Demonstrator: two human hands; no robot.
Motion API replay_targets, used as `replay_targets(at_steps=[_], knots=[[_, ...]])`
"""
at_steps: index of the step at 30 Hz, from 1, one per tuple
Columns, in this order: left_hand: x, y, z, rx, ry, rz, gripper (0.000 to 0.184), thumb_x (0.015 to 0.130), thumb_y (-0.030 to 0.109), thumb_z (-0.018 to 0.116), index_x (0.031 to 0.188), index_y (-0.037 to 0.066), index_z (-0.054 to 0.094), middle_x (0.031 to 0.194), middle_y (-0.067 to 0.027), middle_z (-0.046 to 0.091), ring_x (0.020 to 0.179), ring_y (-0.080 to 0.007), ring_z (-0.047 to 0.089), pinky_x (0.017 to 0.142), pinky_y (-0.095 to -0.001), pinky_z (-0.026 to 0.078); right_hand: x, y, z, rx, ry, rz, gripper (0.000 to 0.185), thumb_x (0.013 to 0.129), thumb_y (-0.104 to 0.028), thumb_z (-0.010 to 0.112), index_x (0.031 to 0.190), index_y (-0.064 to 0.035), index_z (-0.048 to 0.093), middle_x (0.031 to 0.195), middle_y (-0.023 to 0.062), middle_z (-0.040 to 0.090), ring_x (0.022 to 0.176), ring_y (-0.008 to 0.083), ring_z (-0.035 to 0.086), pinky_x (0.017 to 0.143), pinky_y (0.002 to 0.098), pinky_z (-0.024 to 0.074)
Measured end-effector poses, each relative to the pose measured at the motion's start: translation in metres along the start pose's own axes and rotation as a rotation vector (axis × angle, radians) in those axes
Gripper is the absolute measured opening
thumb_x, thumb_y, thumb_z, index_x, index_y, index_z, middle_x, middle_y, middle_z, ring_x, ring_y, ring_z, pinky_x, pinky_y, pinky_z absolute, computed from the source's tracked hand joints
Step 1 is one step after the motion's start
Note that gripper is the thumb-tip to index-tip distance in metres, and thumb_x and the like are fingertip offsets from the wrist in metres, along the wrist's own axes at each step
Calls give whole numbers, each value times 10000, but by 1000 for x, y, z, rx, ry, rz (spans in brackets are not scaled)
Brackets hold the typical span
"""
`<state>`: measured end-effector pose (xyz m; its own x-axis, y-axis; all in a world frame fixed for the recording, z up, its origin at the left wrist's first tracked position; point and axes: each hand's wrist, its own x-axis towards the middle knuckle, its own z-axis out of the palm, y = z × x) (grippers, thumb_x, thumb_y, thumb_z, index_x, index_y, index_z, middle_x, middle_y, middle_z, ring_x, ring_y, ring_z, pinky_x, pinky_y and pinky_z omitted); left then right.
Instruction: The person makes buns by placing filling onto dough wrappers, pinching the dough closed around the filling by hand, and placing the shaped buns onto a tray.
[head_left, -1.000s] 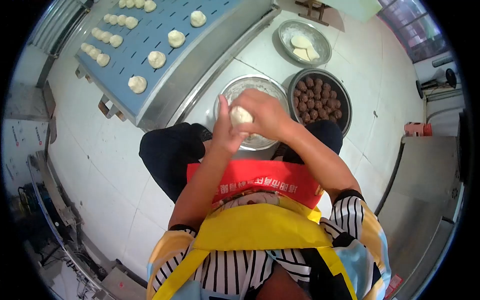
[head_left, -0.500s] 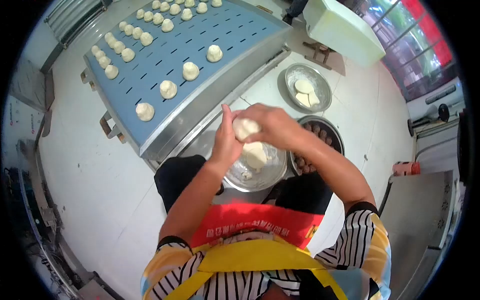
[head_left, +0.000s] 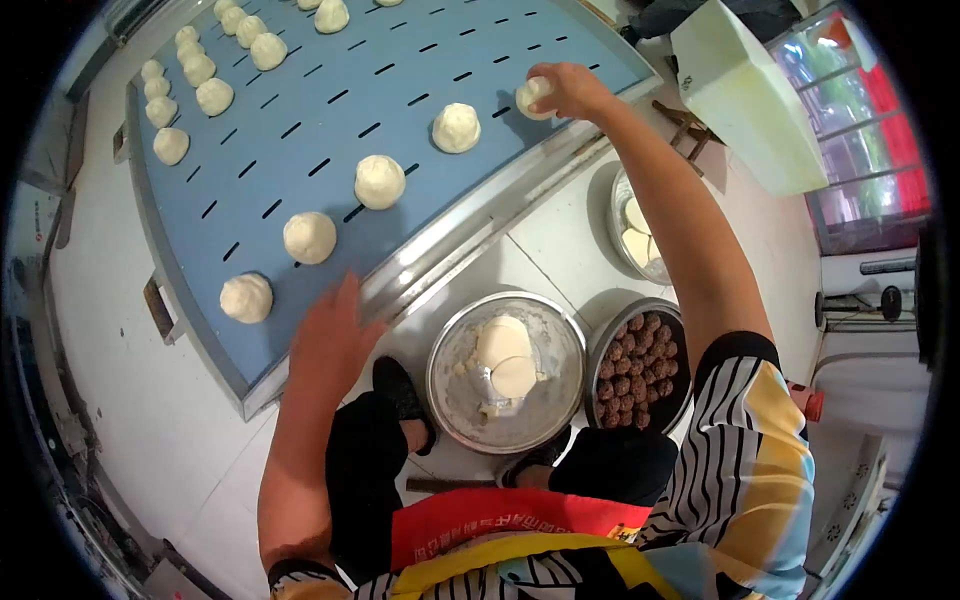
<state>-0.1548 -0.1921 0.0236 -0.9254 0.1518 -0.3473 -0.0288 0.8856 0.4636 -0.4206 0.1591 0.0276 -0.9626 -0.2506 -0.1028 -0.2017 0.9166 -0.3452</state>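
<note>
My right hand (head_left: 572, 92) reaches to the far right of the blue slotted tray (head_left: 330, 120), its fingers round a pale dough ball (head_left: 535, 98) at the tray surface. To its left a dough ball (head_left: 456, 128) stands in a spaced row along the near edge. My left hand (head_left: 332, 335) is over the tray's near edge, blurred, fingers apart and holding nothing. Below the tray, a metal bowl (head_left: 437, 385) holds flat dough rounds (head_left: 503, 343). Beside it, a dark-rimmed bowl (head_left: 597, 400) contains several brown balls (head_left: 640, 370).
Another metal bowl (head_left: 618, 222) with dough pieces lies partly behind my right forearm. A pale box (head_left: 750, 100) stands at the upper right above a small wooden stool (head_left: 690, 128). My knees flank the near bowl. More dough balls fill the tray's far left.
My hands have parted from around the dough ball. My right hand has carried it up and right onto the tray, while my left has moved left. The view has shifted toward the tray.
</note>
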Motion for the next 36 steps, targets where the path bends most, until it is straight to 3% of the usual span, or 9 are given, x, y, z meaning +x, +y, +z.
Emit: replay_targets(at_steps=[2, 5, 11, 14, 20, 26, 29, 32, 36], knots=[[9, -7, 0, 38, -24, -10, 585, 834, 261, 662, 1317, 26, 430, 1217, -239, 551, 1099, -401, 539, 911, -456, 440, 22, 12, 13, -71, 21, -73, 482, 706, -121, 763, 1160, -103, 600, 925, 137, 667, 649, 211, 640, 604, 327, 541], [18, -11, 1, 108, -5, 33, 521, 829, 263, 664, 1245, 11, 475, 1052, -240, 614, 960, -415, 593, 801, -474, 473, 37, 13, 19, -131, -37, -63, 512, 669, -247, 806, 1138, -162, 618, 1029, 131, 659, 960, 305, 624, 821, 405, 497], [29, -13, 5, 205, 15, 74, 374, 814, 267, 680, 1034, 5, 528, 845, -210, 614, 784, -388, 614, 673, -473, 476, 53, 24, 20, -369, -122, -299, 546, 681, -219, 793, 1187, -197, 590, 1086, 115, 625, 1004, 332, 598, 878, 416, 474], [30, -11, 2, 198, -37, 33, 365, 810, 281, 683, 997, 6, 531, 841, -204, 611, 766, -383, 616, 657, -466, 478, 50, 13, 22, -363, -136, -204, 545, 687, -189, 784, 1192, -200, 579, 1080, 111, 616, 1005, 342, 595, 871, 422, 475], [30, -13, 3, 231, -21, 71, 354, 811, 286, 679, 988, 11, 544, 852, -190, 609, 769, -368, 619, 652, -455, 484, 51, 26, 24, -330, -144, -445, 522, 673, -183, 788, 1152, -164, 583, 1083, 96, 596, 1006, 322, 598, 850, 422, 484], [29, -13, -1, 241, -29, 63, 378, 805, 297, 681, 1026, 15, 562, 872, -196, 609, 782, -367, 619, 664, -450, 486, 57, 33, 31, -344, -192, -480, 547, 663, -198, 790, 1164, -168, 571, 1111, 84, 586, 1026, 321, 591, 852, 418, 485], [30, -11, -2, 253, -29, 69, 370, 805, 299, 680, 1011, 13, 571, 876, -197, 611, 788, -366, 621, 672, -447, 487, 54, 19, 26, -479, -267, -414, 589, 653, -289, 805, 1180, -179, 565, 1172, 96, 579, 1049, 319, 587, 844, 410, 492], [32, -13, -1, 249, -75, 46, 362, 808, 295, 678, 1011, 12, 580, 876, -198, 611, 791, -364, 620, 679, -449, 486, 34, -12, 17, -525, -45, -227, 685, 636, -386, 812, 1231, -182, 540, 1240, 121, 554, 1066, 314, 586, 837, 400, 500], [30, -21, 7, 253, -1, 92, 310, 808, 302, 674, 903, 25, 573, 803, -169, 597, 747, -352, 612, 642, -443, 482, 45, -27, 16, -499, -128, -28, 688, 626, -400, 819, 1217, -144, 577, 1183, 158, 597, 1042, 315, 605, 836, 399, 505]])
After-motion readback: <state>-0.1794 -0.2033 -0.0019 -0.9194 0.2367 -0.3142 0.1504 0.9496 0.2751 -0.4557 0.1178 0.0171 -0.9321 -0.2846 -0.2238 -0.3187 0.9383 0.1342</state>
